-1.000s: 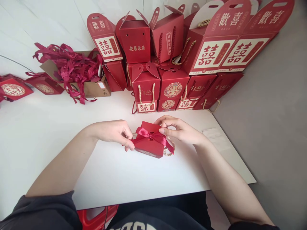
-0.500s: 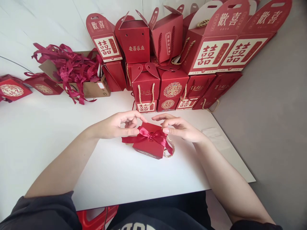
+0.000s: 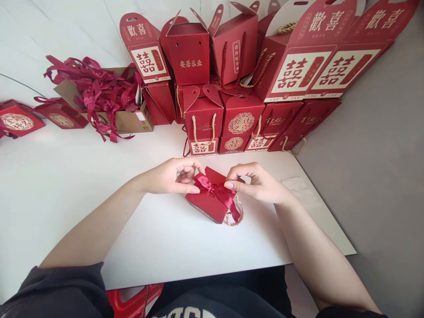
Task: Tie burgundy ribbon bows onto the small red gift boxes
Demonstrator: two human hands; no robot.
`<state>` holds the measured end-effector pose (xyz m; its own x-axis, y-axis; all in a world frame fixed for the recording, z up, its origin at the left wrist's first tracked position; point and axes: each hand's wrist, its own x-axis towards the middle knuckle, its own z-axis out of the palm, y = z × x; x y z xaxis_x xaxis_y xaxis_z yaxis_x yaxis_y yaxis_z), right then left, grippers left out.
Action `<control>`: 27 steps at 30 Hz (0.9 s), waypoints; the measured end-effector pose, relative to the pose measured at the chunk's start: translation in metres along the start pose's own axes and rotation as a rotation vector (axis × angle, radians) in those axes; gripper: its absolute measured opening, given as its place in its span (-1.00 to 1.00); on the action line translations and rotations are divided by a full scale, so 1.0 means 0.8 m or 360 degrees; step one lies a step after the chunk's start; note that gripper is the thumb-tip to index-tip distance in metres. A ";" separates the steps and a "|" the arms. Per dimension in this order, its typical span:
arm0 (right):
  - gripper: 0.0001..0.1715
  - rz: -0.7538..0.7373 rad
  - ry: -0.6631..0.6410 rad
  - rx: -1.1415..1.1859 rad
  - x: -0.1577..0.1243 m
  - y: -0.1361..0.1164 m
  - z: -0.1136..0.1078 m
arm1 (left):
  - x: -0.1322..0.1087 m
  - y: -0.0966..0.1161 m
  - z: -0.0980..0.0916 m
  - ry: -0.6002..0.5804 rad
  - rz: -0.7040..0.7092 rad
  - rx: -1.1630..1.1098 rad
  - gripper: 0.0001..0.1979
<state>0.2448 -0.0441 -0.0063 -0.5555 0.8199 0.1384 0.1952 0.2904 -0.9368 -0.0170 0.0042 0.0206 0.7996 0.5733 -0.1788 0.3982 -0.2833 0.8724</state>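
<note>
A small red gift box (image 3: 207, 210) lies on the white tabletop, with a shiny crimson ribbon bow (image 3: 215, 191) tied on top. My left hand (image 3: 174, 176) curls its thumb and fingers around the bow's left loop; the ribbon partly hides the contact. On the other side, my right hand (image 3: 256, 183) pinches the bow's right part between thumb and index finger. One ribbon tail hangs over the box's right side. Beside that tail, a twisted gold cord handle (image 3: 241, 213) loops onto the table.
Stacked red gift boxes (image 3: 187, 62) with rope handles line the back. A cardboard carton (image 3: 132, 121) heaped with crimson ribbons (image 3: 102, 90) stands at back left, near two bow-tied boxes. A grey wall (image 3: 374, 154) borders the table's right edge.
The box has turned clockwise and shifted slightly right. My right fingers have closed onto the bow. The ribbon tail that stuck out on the left is no longer visible.
</note>
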 end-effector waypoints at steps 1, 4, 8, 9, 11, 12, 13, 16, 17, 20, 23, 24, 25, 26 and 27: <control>-0.66 -0.0005 0.0005 -0.0010 0.000 0.000 0.000 | 0.000 0.000 0.001 -0.0002 0.0008 -0.0014 -0.69; -0.66 0.0060 0.0026 0.0029 -0.003 0.000 -0.001 | 0.002 0.001 0.003 -0.0017 0.0019 -0.0081 -0.73; -0.64 0.0174 0.0014 0.0067 -0.008 -0.003 -0.004 | 0.002 0.000 0.005 0.0037 0.0029 -0.0183 -0.82; -0.63 0.0186 -0.0003 0.0072 -0.010 -0.004 -0.005 | 0.001 0.000 0.004 0.0038 0.0030 -0.0195 -0.83; -0.64 0.0200 -0.0047 0.0082 -0.011 -0.007 -0.007 | 0.001 -0.001 0.003 -0.0006 0.0024 -0.0202 -0.82; -0.64 0.0216 -0.0078 0.0084 -0.012 -0.008 -0.007 | 0.001 -0.001 0.002 -0.0043 0.0014 -0.0209 -0.80; -0.64 0.0246 -0.0116 0.0080 -0.012 -0.009 -0.008 | 0.002 -0.001 0.001 -0.0081 0.0000 -0.0217 -0.79; -0.61 0.0347 -0.0196 0.0062 -0.010 -0.008 -0.006 | 0.003 -0.003 -0.001 -0.0146 -0.0032 -0.0276 -0.75; -0.60 0.0355 -0.0192 0.0069 -0.010 -0.008 -0.005 | 0.003 -0.004 -0.001 -0.0155 -0.0033 -0.0305 -0.72; -0.60 0.0297 -0.0136 0.0126 -0.008 -0.006 -0.002 | 0.004 -0.008 -0.001 -0.0149 -0.0043 -0.0381 -0.65; -0.62 0.0268 -0.0123 0.0190 -0.007 -0.003 0.000 | 0.004 -0.012 0.000 -0.0133 -0.0075 -0.0434 -0.62; -0.62 0.0268 -0.0126 0.0213 -0.007 -0.002 0.001 | 0.004 -0.014 0.001 -0.0129 -0.0089 -0.0455 -0.61; -0.61 0.0270 -0.0130 0.0235 -0.006 -0.001 0.001 | 0.004 -0.015 0.001 -0.0130 -0.0104 -0.0471 -0.61; -0.61 0.0271 -0.0134 0.0252 -0.005 0.001 0.001 | 0.004 -0.017 0.000 -0.0133 -0.0119 -0.0481 -0.61; -0.61 0.0271 -0.0137 0.0265 -0.005 0.002 0.002 | 0.004 -0.019 0.000 -0.0139 -0.0128 -0.0485 -0.61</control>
<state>0.2462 -0.0473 -0.0090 -0.5944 0.8028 -0.0471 0.1602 0.0608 -0.9852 -0.0203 0.0106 0.0068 0.8116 0.5129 -0.2797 0.3195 0.0112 0.9475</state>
